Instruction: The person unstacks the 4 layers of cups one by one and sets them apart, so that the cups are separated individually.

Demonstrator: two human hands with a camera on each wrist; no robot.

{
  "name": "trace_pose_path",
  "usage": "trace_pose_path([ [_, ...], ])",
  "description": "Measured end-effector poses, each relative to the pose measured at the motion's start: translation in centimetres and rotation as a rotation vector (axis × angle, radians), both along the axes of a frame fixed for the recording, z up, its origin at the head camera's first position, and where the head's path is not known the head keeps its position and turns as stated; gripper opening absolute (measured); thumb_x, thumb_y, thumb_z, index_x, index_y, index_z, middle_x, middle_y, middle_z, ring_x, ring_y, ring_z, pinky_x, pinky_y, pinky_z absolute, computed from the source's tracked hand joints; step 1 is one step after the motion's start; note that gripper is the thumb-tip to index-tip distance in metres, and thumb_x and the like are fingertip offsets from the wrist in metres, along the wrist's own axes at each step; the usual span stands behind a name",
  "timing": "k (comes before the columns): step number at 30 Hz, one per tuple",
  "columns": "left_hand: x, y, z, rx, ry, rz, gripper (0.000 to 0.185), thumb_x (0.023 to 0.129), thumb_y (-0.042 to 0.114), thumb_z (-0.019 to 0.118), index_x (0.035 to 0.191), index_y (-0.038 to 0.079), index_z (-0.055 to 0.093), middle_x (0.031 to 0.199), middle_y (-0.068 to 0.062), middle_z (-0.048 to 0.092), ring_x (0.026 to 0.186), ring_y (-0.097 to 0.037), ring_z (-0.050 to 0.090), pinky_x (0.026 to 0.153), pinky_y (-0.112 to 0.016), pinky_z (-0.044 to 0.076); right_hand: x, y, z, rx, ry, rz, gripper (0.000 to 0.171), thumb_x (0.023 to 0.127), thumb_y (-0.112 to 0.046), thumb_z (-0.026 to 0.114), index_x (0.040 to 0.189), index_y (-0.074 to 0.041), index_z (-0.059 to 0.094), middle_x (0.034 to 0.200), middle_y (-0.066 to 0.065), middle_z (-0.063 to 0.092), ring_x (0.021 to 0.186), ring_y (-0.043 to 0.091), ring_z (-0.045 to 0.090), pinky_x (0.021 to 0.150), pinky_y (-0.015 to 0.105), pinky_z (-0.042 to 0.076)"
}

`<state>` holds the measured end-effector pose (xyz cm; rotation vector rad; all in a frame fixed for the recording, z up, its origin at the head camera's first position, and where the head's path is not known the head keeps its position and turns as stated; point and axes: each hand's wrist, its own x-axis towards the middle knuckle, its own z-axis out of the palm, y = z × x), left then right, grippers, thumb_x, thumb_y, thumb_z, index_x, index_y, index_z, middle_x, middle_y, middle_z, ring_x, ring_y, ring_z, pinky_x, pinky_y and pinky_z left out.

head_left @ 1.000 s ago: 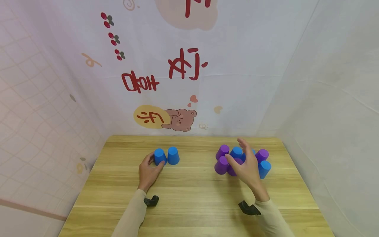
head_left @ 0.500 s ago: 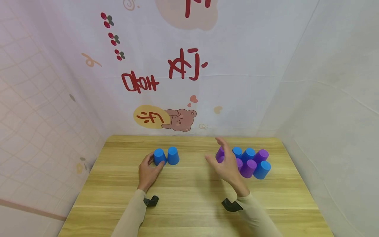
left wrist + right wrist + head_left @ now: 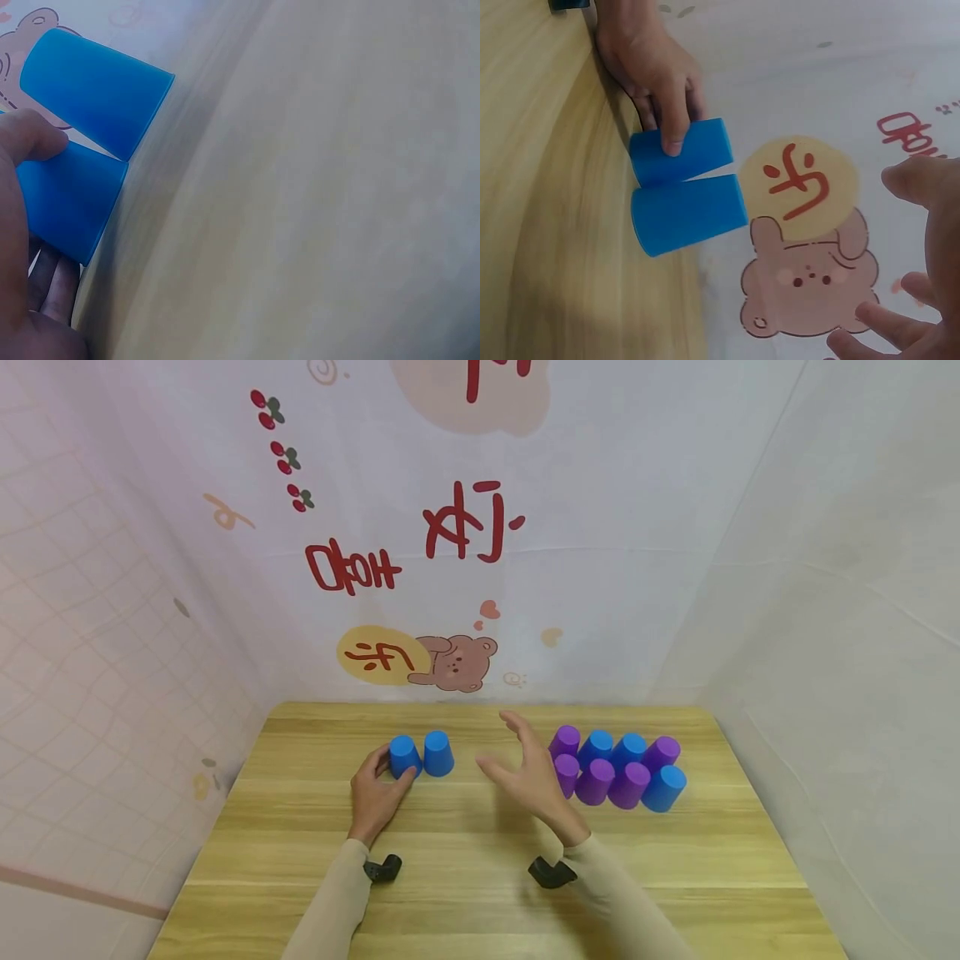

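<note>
Probably a makeshift recording booth: cartoon-bear backdrop sheet (image 3: 450,660) draped behind a wooden table (image 3: 480,877).

Under my left hand (image 3: 375,793) the blue cup (image 3: 405,756) looks like smooth plastic, matt with a faint sheen; its twin (image 3: 438,753) touching it on the far side has the same finish. Below both hands the table (image 3: 480,893) is pale wood grain, smooth, with a soft satin shine. Just right of my open right hand (image 3: 528,777), the purple cups (image 3: 596,781) and blue ones (image 3: 663,789) are the same matt plastic. My sleeves (image 3: 337,902) look like soft knit cloth. The backdrop (image 3: 480,568) behind is thin matt printed fabric, faintly creased
</note>
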<state>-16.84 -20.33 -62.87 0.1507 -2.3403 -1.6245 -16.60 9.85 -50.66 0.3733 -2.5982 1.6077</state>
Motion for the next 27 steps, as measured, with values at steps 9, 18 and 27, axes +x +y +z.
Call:
trace_pose_path([
  [9,0.0,-0.1,-0.2,0.004,-0.012,-0.006,0.068,0.094,0.017,0.092,0.155,0.005,0.063,0.154,-0.020,0.070,0.144,-0.039,0.070,0.125,-0.052,0.058,-1.4,-2.3,-1.8,0.022,0.050,0.054,0.082,0.097,-0.032,0.088,0.168,-0.014,0.050,0.172,0.011,0.056,0.159,0.041,0.053,0.131,0.072,0.045],
  [18,0.0,0.0,0.0,-0.010,-0.004,0.000,0.067,0.095,0.017,0.092,0.154,0.005,0.064,0.153,-0.019,0.071,0.143,-0.036,0.071,0.125,-0.049,0.057,-2.7,-4.2,-3.3,0.032,0.012,0.107,0.080,0.099,-0.036,0.086,0.168,-0.019,0.049,0.172,0.010,0.057,0.160,0.038,0.054,0.131,0.068,0.048],
  [27,0.1,0.1,0.1,-0.013,-0.002,0.003,0.068,0.094,0.017,0.092,0.154,0.004,0.064,0.153,-0.021,0.071,0.142,-0.039,0.072,0.125,-0.050,0.057,-4.1,-5.6,-4.0,0.036,0.005,0.182,0.076,0.103,-0.034,0.085,0.167,-0.013,0.050,0.170,0.018,0.058,0.159,0.042,0.055,0.133,0.063,0.049],
])
